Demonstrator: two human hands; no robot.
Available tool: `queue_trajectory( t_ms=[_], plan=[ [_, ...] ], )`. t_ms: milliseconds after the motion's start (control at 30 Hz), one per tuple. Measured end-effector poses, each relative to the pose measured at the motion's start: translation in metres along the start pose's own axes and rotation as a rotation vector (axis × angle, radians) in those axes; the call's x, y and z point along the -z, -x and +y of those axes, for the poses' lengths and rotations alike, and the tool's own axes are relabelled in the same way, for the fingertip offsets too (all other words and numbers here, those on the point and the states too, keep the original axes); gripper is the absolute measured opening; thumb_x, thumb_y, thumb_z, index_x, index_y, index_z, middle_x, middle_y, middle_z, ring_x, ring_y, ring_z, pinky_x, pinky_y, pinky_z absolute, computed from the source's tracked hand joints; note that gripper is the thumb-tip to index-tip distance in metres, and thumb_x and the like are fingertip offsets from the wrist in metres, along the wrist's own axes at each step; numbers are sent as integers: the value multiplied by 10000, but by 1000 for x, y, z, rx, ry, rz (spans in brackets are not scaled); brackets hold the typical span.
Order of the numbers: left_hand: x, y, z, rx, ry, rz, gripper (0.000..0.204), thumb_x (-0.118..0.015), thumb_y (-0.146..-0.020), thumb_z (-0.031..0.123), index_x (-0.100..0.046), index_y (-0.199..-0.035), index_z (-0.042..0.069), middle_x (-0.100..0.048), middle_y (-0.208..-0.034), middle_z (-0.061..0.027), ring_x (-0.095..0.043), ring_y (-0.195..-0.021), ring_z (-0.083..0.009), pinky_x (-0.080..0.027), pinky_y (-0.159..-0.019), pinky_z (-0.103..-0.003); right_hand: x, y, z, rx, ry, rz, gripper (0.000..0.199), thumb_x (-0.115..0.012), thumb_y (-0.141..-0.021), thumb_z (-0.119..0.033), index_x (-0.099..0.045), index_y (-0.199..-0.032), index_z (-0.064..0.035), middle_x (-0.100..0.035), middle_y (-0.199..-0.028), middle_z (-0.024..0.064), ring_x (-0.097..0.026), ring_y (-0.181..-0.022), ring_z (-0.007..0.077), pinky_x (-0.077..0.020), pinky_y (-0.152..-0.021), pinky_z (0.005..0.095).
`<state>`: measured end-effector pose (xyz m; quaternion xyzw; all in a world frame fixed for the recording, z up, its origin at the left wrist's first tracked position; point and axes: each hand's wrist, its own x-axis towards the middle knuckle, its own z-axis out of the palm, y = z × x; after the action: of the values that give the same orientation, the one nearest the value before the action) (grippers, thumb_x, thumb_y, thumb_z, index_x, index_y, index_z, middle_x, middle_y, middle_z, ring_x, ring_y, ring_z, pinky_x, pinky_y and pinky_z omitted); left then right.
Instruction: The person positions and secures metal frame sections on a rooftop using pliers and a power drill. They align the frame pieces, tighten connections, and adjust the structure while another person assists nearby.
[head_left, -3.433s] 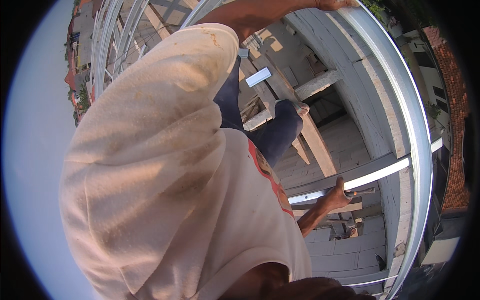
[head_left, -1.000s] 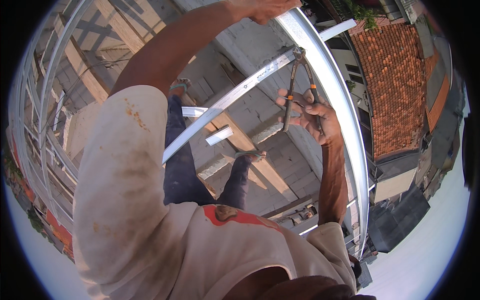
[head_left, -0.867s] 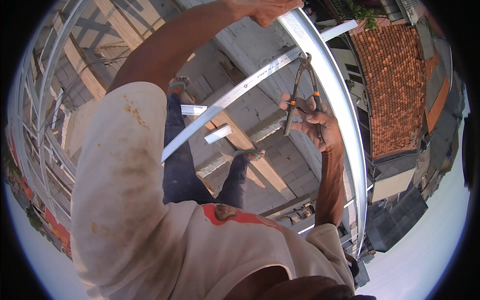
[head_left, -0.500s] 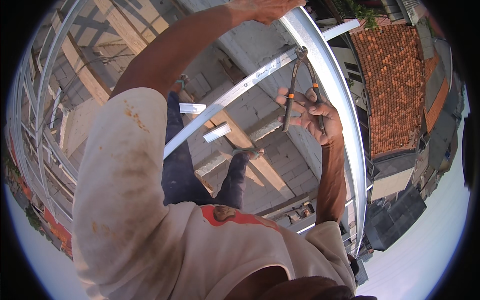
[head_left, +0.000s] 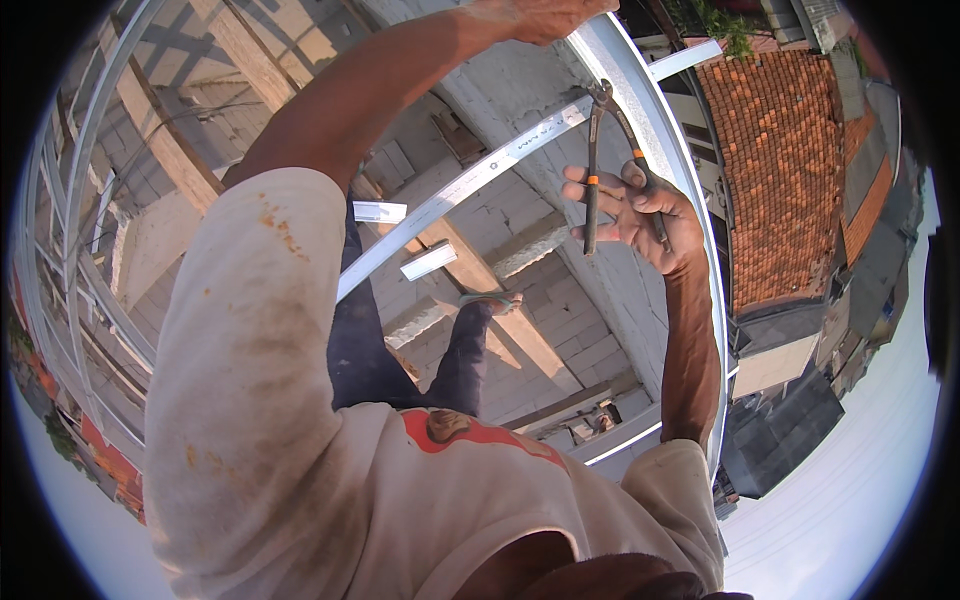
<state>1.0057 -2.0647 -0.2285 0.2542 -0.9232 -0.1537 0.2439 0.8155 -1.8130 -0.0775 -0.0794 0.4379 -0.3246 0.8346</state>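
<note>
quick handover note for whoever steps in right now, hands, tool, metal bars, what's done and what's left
Left hand: raised at the top edge of the view, gripping the curved white steel rail.
Right hand: holds pincers by the handles, which are spread apart; the tool head sits where the straight steel strip meets the rail.
The strip runs diagonally down to the left from that joint, high above a concrete block wall.
Done: tool placed at the joint.
Left: whether anything is tied or fastened there cannot be seen; check the joint before letting go of the rail.
</note>
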Motion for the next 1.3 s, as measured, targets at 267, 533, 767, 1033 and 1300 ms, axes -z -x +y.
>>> queue_trajectory(
  t_ms=[267, 533, 767, 1033, 1300],
  plan=[
    [-19, -1, -7, -130, -200, 48, 417, -559, -896, 175, -586, -1267, -14, -547, -1287, -200, -489, -1249, -386, -388, -1063, -496, 12, -1, 1, -30, -68, 0, 306, -590, -863, -72, -567, -1167, -87, -513, -1468, 376, -595, -1334, 438, -501, -1004, 785],
    [-5, -2, 3, -131, -243, 60, 437, -566, -885, 191, -605, -1280, 8, -553, -1274, -189, -501, -1196, -373, -394, -1035, -500, -18, -5, 4, -163, -67, 166, 457, -545, -1092, -410, -566, -1282, 6, -491, -858, 9, -468, -705, 101, -469, -624, 327],
    [-10, -12, -10, -199, -219, 129, 433, -612, -847, 201, -622, -1247, 36, -561, -1221, -184, -508, -1164, -375, -391, -1024, -518, -15, -27, 32, -105, 475, 438, 352, -574, -1104, -390, -595, -991, -57, -457, -705, -49, -426, -578, 74, -421, -548, 294],
    [-16, -19, -16, -207, -204, 139, 422, -637, -824, 205, -630, -1216, 51, -562, -1191, -182, -510, -1148, -377, -387, -1018, -536, -2, -66, 91, 148, 488, 585, 331, -586, -1105, -340, -599, -1011, -23, -529, -712, 0, -492, -595, 112, -419, -536, 323],
    [-21, -23, -15, -233, -196, 162, 411, -662, -801, 209, -637, -1186, 67, -564, -1161, -179, -512, -1131, -380, -384, -1012, -553, -16, -2, 12, -91, 318, 274, 655, -567, -1078, -425, -466, -1482, 81, -694, -985, 126, -699, -841, 207, -629, -761, 441]
  ],
)
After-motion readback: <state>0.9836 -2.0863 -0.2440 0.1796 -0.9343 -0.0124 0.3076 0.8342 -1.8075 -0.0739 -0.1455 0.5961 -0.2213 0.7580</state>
